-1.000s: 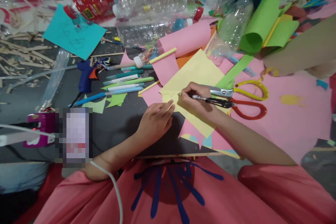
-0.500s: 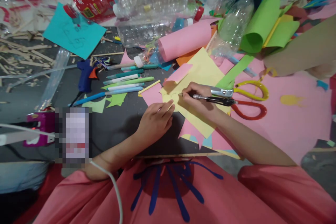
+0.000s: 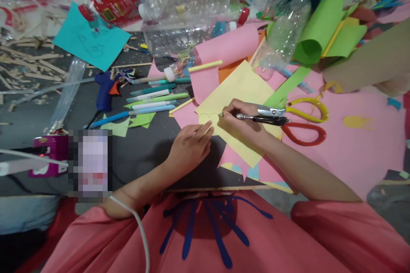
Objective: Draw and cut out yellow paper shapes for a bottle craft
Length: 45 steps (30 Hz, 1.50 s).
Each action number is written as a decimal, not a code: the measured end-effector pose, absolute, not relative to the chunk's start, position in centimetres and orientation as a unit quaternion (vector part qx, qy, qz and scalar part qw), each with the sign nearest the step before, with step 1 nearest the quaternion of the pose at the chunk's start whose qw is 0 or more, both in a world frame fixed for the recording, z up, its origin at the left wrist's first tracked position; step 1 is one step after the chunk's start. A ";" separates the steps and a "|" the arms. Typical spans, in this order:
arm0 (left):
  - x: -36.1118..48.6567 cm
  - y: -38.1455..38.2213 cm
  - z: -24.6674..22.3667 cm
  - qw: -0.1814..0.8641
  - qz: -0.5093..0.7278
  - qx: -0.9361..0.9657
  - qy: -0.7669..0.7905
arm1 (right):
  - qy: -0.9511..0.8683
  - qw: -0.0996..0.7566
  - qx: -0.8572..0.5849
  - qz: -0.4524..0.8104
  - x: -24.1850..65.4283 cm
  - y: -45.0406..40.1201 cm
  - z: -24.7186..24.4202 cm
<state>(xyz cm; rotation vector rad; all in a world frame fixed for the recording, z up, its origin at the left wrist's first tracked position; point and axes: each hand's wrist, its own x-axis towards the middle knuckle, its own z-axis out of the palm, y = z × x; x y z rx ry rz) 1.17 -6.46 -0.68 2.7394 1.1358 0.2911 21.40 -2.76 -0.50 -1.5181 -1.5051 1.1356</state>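
Right fingers closed tight round a black pen [image 3: 269,120], covering its lower barrel; tip just shows on the pale yellow sheet [image 3: 243,89], which lies slantwise at mid-table. Thin curved lines by the tip, too faint to read. The right hand [image 3: 241,121] and pen also hide the scissors [image 3: 273,111] blades; whether they are held or just lying there, can't tell. Left hand [image 3: 190,145] at the sheet's near-left corner, fingers together; pale sliver by them, whether pinched can't tell. Phone-like block [image 3: 92,164] is pixelated; tan shape [image 3: 371,59] cut off at right, unidentified. Near table edge runs just before the shirt; bare dark tabletop [image 3: 141,147] shows between left forearm and markers [image 3: 155,94], giving that arm room leftward. Right forearm crosses pink paper [image 3: 361,153]. Beyond the sheet, a pink roll [image 3: 230,45] and heaped clear bottles [image 3: 192,4] crowd the far side; glue gun [image 3: 104,91] left of the markers.
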 end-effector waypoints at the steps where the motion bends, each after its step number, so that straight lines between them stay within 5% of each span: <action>1: 1.2 -6.5 -0.7 0.077 0.100 0.917 0.379 | -0.582 0.349 -0.588 0.440 21.4 -2.8 -0.4; 39: 1.2 -6.3 -0.5 0.061 0.107 0.919 0.374 | -0.613 0.329 -0.584 0.417 21.6 -2.2 -0.8; 45: 1.2 -6.3 -0.6 0.079 0.097 0.916 0.381 | -0.567 0.383 -0.558 0.469 21.8 -2.2 -0.8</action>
